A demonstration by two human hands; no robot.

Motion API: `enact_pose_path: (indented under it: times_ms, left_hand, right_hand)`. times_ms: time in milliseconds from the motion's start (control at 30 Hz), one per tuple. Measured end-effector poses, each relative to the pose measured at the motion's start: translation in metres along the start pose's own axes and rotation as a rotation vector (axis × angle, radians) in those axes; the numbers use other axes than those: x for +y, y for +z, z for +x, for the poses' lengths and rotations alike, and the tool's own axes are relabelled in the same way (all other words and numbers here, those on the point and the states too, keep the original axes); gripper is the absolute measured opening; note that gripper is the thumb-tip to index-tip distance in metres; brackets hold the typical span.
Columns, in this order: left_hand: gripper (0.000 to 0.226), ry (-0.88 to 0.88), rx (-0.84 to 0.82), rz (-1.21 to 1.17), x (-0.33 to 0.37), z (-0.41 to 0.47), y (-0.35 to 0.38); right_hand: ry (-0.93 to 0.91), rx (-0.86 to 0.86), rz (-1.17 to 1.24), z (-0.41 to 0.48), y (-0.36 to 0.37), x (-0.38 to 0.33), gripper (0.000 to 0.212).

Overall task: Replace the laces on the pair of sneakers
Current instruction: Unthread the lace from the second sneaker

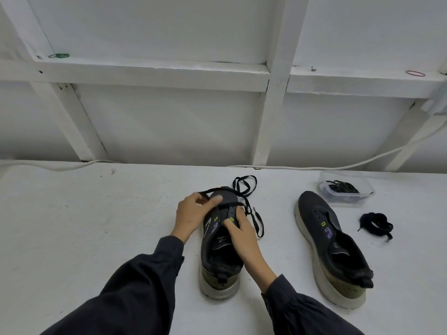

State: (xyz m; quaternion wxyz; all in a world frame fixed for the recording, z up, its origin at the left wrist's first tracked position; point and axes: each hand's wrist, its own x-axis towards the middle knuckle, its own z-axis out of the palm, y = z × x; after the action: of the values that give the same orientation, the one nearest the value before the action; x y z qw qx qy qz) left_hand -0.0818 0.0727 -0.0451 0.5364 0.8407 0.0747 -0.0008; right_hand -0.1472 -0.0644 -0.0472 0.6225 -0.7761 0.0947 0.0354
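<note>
Threading lace (231,205) across far eyelets of centre sneaker (217,264). Left hand (191,213) pinches lace end; right hand (242,229) grips sneaker's eyelet edge, perhaps lace too. Best: pull ends even, keep lace flat, untwisted. Second sneaker (331,243) right, unlaced.

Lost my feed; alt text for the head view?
Left hand pinches a black lace threaded through a dark sneaker gripped by the right hand, on a table. Right of it: an unlaced sneaker, a bundled lace, a tub of laces.
</note>
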Motion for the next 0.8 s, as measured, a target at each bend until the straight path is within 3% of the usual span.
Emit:
enact_pose_path:
  times_ms: [167, 333, 467, 600, 700, 800]
  left_hand:
    - [0.023, 0.123, 0.011, 0.115, 0.002, -0.002, -0.001]
    - [0.019, 0.133, 0.410, -0.221, 0.021, 0.011, -0.017]
    - [0.032, 0.020, 0.260, -0.215, 0.012, 0.007, -0.010]
    - [0.036, 0.030, 0.029, 0.011, -0.007, -0.007, 0.006]
    - [0.018, 0.098, 0.053, 0.102, -0.005, -0.005, 0.008]
    - [0.009, 0.133, 0.272, -0.114, 0.009, 0.004, -0.005]
  right_hand:
    - [0.024, -0.009, -0.016, -0.001, 0.000, -0.001, 0.037]
    - [0.057, -0.043, -0.019, -0.002, -0.003, -0.003, 0.050]
    - [0.067, -0.038, -0.023, -0.001, -0.001, -0.002, 0.054]
    - [0.045, -0.018, -0.034, -0.002, -0.001, -0.004, 0.047]
    - [0.046, -0.024, -0.038, -0.003, -0.001, -0.005, 0.046]
    - [0.071, -0.043, -0.037, -0.002, -0.002, -0.004, 0.053]
